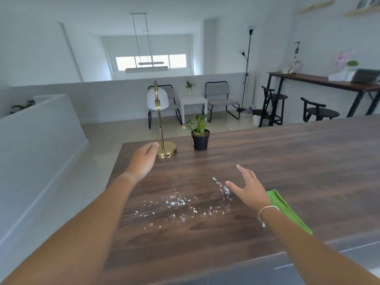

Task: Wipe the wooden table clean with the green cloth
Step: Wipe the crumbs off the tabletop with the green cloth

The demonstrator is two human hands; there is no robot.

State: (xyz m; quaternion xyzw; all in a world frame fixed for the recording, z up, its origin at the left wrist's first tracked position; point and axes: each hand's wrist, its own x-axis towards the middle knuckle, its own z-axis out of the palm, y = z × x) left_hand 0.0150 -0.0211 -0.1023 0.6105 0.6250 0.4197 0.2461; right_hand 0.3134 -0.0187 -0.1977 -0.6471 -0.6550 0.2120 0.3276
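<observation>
I see the green cloth point(287, 210) lying flat on the wooden counter point(287, 157), just behind and right of my right hand point(249, 190), partly hidden by the wrist. That hand hovers with fingers spread, holding nothing, perhaps not touching the cloth. Spilled droplets point(181, 204) glisten left of it. My left hand point(144, 159), relaxed and empty, sits near the brass lamp point(162, 136) and potted plant point(199, 134).

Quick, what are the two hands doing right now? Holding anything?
Left hand: open, empty, beside the lamp base.
Right hand: open, fingers spread, holding nothing; green cloth lies under the wrist.
</observation>
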